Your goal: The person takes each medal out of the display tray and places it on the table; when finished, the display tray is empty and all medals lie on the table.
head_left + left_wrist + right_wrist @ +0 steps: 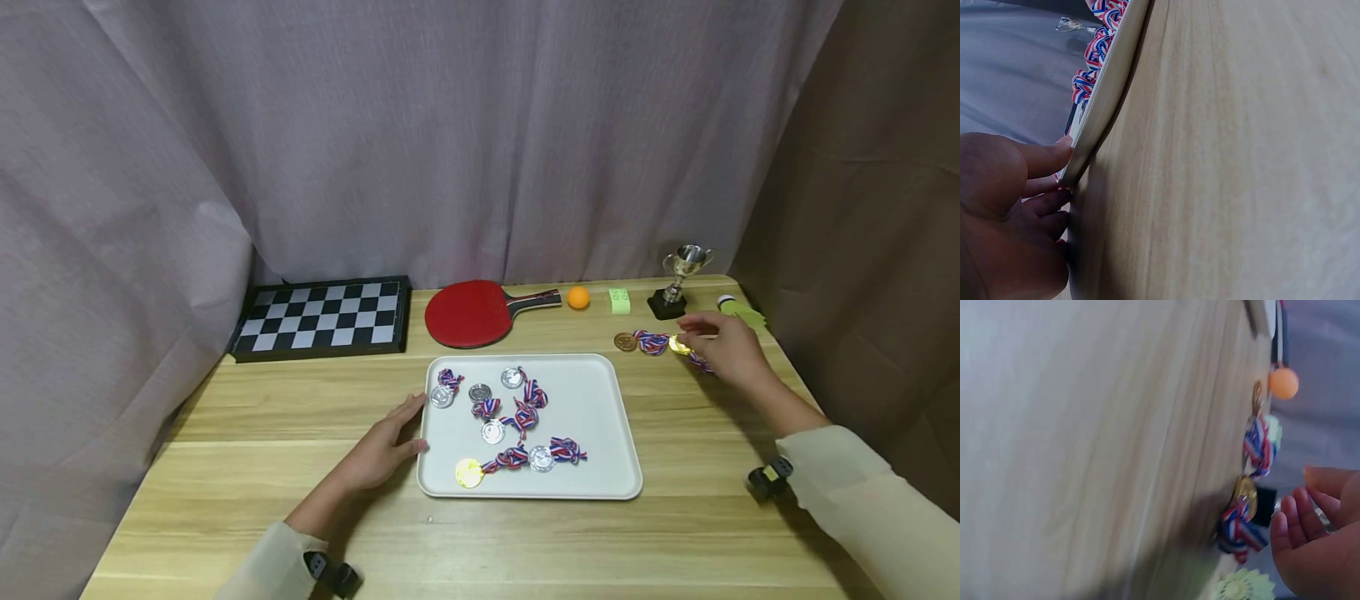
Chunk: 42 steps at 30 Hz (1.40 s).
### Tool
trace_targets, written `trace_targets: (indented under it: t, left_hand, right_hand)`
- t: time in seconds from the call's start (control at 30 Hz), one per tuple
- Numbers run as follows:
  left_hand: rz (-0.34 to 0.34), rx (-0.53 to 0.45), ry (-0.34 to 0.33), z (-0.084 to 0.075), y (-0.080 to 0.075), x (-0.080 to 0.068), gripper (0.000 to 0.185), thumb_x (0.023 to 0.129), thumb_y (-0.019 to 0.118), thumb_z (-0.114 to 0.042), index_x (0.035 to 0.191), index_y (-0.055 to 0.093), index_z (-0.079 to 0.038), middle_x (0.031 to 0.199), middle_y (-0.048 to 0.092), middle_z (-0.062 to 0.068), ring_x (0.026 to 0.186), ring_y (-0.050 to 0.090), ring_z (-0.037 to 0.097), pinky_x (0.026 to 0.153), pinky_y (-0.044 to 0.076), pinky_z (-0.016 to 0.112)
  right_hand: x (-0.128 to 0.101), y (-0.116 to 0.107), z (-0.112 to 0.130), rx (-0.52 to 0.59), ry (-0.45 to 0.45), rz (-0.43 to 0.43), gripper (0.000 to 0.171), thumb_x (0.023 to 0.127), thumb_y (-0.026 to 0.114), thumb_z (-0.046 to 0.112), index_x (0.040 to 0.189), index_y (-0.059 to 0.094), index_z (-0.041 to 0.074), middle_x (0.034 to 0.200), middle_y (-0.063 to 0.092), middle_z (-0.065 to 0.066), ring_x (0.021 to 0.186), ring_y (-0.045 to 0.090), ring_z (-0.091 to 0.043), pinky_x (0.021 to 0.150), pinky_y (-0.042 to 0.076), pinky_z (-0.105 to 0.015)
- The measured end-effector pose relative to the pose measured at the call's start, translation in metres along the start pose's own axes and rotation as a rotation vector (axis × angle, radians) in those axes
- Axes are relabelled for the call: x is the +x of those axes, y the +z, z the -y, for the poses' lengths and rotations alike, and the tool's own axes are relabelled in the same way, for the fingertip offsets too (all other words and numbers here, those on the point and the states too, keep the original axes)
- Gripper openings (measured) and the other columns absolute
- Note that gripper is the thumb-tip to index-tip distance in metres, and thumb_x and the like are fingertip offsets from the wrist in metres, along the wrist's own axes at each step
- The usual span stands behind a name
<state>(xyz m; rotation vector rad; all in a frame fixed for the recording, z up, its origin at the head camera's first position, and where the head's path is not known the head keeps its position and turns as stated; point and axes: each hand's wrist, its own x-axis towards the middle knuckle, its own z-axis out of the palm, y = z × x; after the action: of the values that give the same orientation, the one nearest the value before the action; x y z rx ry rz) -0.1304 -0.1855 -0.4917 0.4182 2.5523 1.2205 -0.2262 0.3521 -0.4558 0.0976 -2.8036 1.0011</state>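
Observation:
A white tray (pixel 596 421) lies in the middle of the wooden table and holds several silver medals and one gold medal (pixel 468 473), all on red, white and blue ribbons. My left hand (pixel 382 450) rests flat on the table, its straight fingers (pixel 1047 159) touching the tray's left rim (pixel 1107 87). My right hand (pixel 723 346) hovers at the right with relaxed fingers (pixel 1300 519), just beside a gold medal (pixel 678 344) (pixel 1246 489) on the table, and holds nothing. A bronze medal (pixel 626 342) (pixel 1257 397) with its ribbon lies to the left of that one.
Along the back stand a chessboard (pixel 322 317), a red table-tennis paddle (pixel 468 312), an orange ball (pixel 578 297), a green tag (pixel 618 301), a small trophy (pixel 681 279) and a yellow-green shuttlecock (pixel 738 308). Curtains close in the back and the sides.

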Motion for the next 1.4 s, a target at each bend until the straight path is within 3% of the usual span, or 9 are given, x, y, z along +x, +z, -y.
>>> trace_targets:
  t: [0.1,0.27,0.33,0.4,0.57,0.7,0.9,1.2,1.4]
  left_hand:
    - [-0.002,0.005,0.004,0.000,0.000,0.000,0.071,0.101,0.066,-0.014,0.162,0.029,-0.005,0.168,0.025,0.018,0.158,0.016,0.034,0.127,0.014,0.052]
    - [-0.004,0.005,0.003,0.000,0.000,0.000,0.071,0.101,0.066,-0.014,0.162,0.030,-0.005,0.168,0.025,0.018,0.158,0.016,0.035,0.127,0.014,0.053]
    - [-0.004,0.003,0.001,0.000,0.000,0.000,0.071,0.101,0.066,-0.013,0.162,0.030,-0.005,0.168,0.025,0.018,0.158,0.016,0.034,0.127,0.014,0.053]
    - [-0.005,-0.001,0.006,0.000,0.001,0.000,0.071,0.101,0.066,-0.013,0.162,0.030,-0.005,0.168,0.026,0.018,0.158,0.016,0.035,0.127,0.014,0.053]
    - [-0.005,-0.002,0.012,0.001,0.001,0.000,0.071,0.101,0.066,-0.013,0.162,0.030,-0.005,0.168,0.026,0.018,0.157,0.016,0.035,0.127,0.014,0.054]
    - [-0.002,0.000,0.016,0.001,0.000,0.000,0.071,0.101,0.066,-0.013,0.162,0.030,-0.005,0.168,0.026,0.018,0.157,0.016,0.035,0.127,0.014,0.053]
    - [0.002,-0.003,0.021,0.001,0.000,0.000,0.072,0.100,0.067,-0.011,0.162,0.030,-0.005,0.168,0.025,0.019,0.157,0.016,0.035,0.127,0.014,0.053]
    - [0.000,-0.002,0.015,0.000,0.000,0.000,0.072,0.100,0.067,-0.012,0.162,0.030,-0.005,0.168,0.025,0.020,0.157,0.016,0.035,0.127,0.014,0.053]
    - [0.002,0.002,0.017,0.000,-0.001,0.000,0.072,0.101,0.067,-0.012,0.162,0.030,-0.004,0.168,0.025,0.020,0.157,0.016,0.036,0.127,0.014,0.054]
  right_hand:
    - [-0.005,0.001,0.011,0.039,-0.027,0.021,0.028,0.097,0.071,0.008,0.122,0.070,-0.006,0.115,0.071,-0.029,0.104,0.068,-0.041,0.067,0.045,-0.010]
    - [-0.016,0.007,0.028,0.105,-0.064,0.066,0.029,0.095,0.074,0.007,0.122,0.070,-0.004,0.117,0.072,-0.026,0.094,0.063,-0.002,0.072,0.046,-0.006]
    - [-0.022,0.011,0.037,0.130,-0.076,0.095,0.028,0.095,0.074,0.006,0.121,0.071,-0.004,0.117,0.072,-0.025,0.091,0.060,0.007,0.074,0.047,-0.007]
    - [-0.028,0.017,0.045,0.153,-0.086,0.133,0.028,0.095,0.074,0.005,0.121,0.070,-0.005,0.117,0.072,-0.025,0.092,0.061,0.006,0.076,0.049,-0.008]
    - [-0.043,0.036,0.067,0.190,-0.095,0.218,0.027,0.095,0.072,0.004,0.121,0.070,-0.005,0.116,0.072,-0.022,0.098,0.068,-0.016,0.082,0.053,-0.013]
    - [-0.054,0.049,0.084,0.251,-0.077,0.283,0.028,0.095,0.074,0.008,0.121,0.071,-0.004,0.116,0.072,-0.020,0.101,0.070,-0.024,0.083,0.056,-0.018]
    - [-0.068,0.068,0.106,0.301,-0.086,0.383,0.027,0.095,0.074,0.009,0.121,0.072,-0.001,0.116,0.072,-0.016,0.105,0.069,-0.027,0.089,0.057,-0.025]
    - [-0.084,0.097,0.123,0.302,-0.176,0.520,0.028,0.093,0.077,0.017,0.118,0.074,0.006,0.117,0.073,-0.007,0.111,0.067,-0.027,0.101,0.054,-0.050]
    - [-0.091,0.111,0.127,0.274,-0.246,0.562,0.030,0.089,0.081,0.022,0.117,0.075,0.012,0.117,0.073,0.001,0.115,0.066,-0.021,0.104,0.051,-0.040]
